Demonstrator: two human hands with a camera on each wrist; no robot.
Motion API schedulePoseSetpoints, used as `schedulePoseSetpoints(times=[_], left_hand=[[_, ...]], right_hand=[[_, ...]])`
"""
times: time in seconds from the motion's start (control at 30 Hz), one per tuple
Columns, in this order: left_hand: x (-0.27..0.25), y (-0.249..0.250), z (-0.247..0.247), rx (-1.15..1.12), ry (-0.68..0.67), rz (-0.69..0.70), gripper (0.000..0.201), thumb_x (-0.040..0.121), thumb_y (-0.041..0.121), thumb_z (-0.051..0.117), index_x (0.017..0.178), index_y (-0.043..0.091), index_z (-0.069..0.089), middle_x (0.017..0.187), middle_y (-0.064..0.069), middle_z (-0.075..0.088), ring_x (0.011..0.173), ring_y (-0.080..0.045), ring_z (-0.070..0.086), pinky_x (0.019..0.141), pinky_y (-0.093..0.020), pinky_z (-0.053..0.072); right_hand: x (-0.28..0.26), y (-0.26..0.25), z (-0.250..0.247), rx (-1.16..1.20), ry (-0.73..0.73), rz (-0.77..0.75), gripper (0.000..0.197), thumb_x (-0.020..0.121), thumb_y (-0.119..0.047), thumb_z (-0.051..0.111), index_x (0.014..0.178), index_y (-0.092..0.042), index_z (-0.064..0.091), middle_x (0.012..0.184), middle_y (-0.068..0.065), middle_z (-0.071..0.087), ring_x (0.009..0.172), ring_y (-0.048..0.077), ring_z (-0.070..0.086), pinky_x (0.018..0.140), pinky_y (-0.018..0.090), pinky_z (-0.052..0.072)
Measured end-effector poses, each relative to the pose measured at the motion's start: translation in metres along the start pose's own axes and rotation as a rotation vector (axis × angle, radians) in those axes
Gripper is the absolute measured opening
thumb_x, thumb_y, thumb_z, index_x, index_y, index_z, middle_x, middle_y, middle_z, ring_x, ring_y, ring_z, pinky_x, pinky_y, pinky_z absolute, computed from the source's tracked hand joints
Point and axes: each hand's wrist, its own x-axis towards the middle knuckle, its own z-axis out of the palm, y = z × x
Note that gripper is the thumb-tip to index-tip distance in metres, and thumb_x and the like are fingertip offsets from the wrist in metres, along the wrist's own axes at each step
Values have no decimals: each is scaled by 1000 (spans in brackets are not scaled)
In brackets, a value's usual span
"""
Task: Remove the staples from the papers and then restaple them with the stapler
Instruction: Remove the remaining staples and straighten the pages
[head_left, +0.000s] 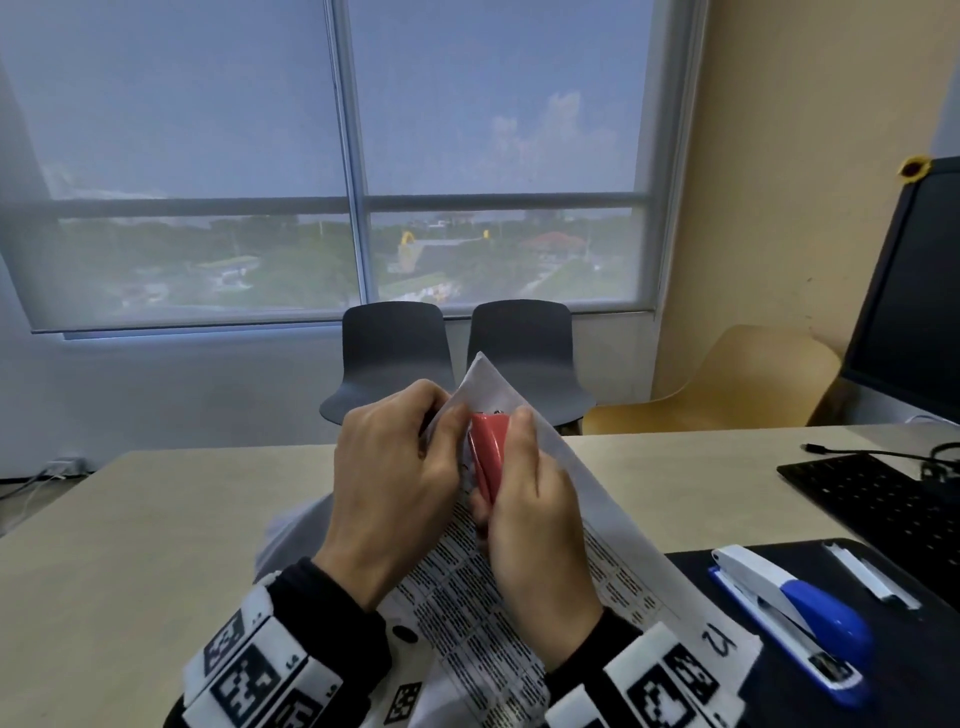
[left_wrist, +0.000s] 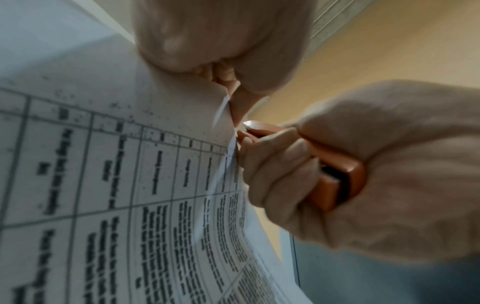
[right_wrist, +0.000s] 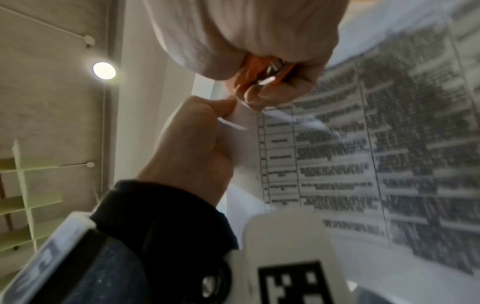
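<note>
1. Nearest the head camera, two black sleeves (head_left: 332, 623) wore white wrist bands printed with black square markers (head_left: 244, 670)
2. The left hand (head_left: 387, 483) had its fingers curled, pinching the upper corner of the white printed paper sheets with table text (head_left: 467, 603); in the left wrist view the thumb and fingers (left_wrist: 241, 96) pressed together on that raised corner
3. The right hand (head_left: 524, 519) was wrapped round a small red plastic staple remover (head_left: 487, 457), fingers closed tight on its body, its tip set against the paper corner just beside the left thumb
4. In the right wrist view the metal teeth of the remover (right_wrist: 272, 70) showed between the curled fingers; whether they gripped a staple could not be told
5. The sheets were lifted at the far corner and trailed down toward the person over the pale beige table top (head_left: 130, 545)
6. A blue and white stapler (head_left: 795, 618) lay on a dark mat (head_left: 914, 665) at the right, well apart from both hands, beside a white pen (head_left: 867, 574)
7. A black keyboard (head_left: 872, 499) and a dark monitor (head_left: 914, 296) stood farther right; two dark grey chairs (head_left: 395, 353) faced a window (head_left: 332, 156) behind the table
</note>
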Motion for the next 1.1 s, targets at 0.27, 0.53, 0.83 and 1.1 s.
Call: schedulePoseSetpoints(times=[0.27,0.53,0.83,1.1], left_hand=[[-3,4,2,2,44,-7,33,93,34,54,66,14,60,54,8,53,50,-8,47,51,-24,33],[1,-10,0,109,-21,117,30,95,29,57,71,12,64,62,8,55,54,-12,45,51,-28,34],[-6,-11,9,93,10,100,30,96,24,59,71,8,65,60,6,56,53,-14,46,51,-33,40],[-4,-6,7,22,49,24,39,98,30,53,65,10,58,51,14,44,47,-10,42,50,-29,31]], right_hand=[[-2,-1,3,219,13,144,71,86,-70,28,81,-12,67,61,2,60,53,17,56,49,29,47],[27,-16,-30,-241,-61,30,67,101,-57,24,65,-13,58,58,5,57,59,24,57,61,36,44],[14,9,-4,19,5,81,71,95,-67,21,68,-13,59,53,1,53,49,18,52,54,33,41],[11,24,13,218,93,5,44,72,-75,31,75,-36,51,59,-22,60,69,11,53,82,46,47]])
